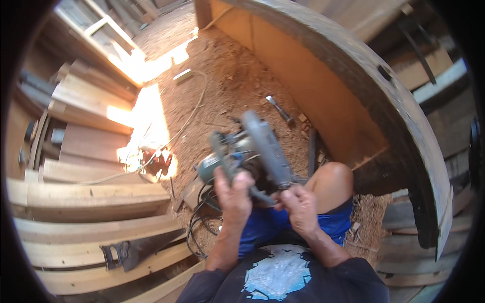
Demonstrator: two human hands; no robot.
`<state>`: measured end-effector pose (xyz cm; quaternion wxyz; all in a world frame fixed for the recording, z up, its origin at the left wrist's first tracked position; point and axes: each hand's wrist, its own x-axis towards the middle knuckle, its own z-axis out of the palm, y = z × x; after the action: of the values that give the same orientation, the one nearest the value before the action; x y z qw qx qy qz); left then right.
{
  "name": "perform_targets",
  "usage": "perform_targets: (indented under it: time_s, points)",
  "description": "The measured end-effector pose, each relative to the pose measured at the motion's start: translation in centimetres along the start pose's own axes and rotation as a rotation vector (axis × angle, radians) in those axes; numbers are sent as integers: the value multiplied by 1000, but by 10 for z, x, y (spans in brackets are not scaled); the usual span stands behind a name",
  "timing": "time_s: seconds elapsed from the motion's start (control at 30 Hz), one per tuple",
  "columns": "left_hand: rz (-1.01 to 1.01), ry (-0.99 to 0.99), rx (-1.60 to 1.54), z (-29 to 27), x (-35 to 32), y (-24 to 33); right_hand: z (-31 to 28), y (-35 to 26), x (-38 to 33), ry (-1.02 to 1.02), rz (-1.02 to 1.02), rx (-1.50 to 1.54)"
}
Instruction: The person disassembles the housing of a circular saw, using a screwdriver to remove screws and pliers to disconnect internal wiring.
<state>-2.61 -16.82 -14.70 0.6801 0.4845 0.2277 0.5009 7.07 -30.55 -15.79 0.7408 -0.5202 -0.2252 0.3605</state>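
I hold a grey and teal circular saw (252, 151) up in front of me, above my lap. My left hand (233, 193) is wrapped around its handle on the motor side. My right hand (299, 203) pinches at the lower edge of the grey blade guard, fingers closed on a small part I cannot make out. A black cord (198, 227) hangs from the saw down to the floor. My bare knee (333, 179) and blue shorts sit just under the tool.
Stacked wooden planks (86, 194) lie at the left, with a hand saw (134, 250) resting on them. A thick curved wooden beam (404, 131) arcs along the right. Sawdust covers the floor, where a hammer (279, 108), a white cable and a red tool (154, 159) lie.
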Motion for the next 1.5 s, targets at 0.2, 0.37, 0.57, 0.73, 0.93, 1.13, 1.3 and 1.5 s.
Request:
perform_targets:
  time_s: [0.2,0.37,0.57,0.73,0.93,1.13,1.3,1.5]
  points:
    - [130,79,57,-13,-17,20,8,-2,7,-211,252,208]
    - [219,131,139,-11,-25,21,7,1,16,-287,354,288]
    - [203,137,283,-6,-31,17,-1,-5,23,-258,277,161]
    - [171,124,213,21,-26,7,-16,-12,31,-113,123,-92]
    - [7,32,97,25,-28,2,-18,-48,20,39,-164,-628]
    - [-16,-47,94,29,-22,-2,-23,-56,17,92,-260,-792]
    - [-51,-16,181,23,-19,6,-14,-58,21,43,-359,-879]
    - [-25,11,326,18,-20,3,-17,-50,27,3,-407,-943]
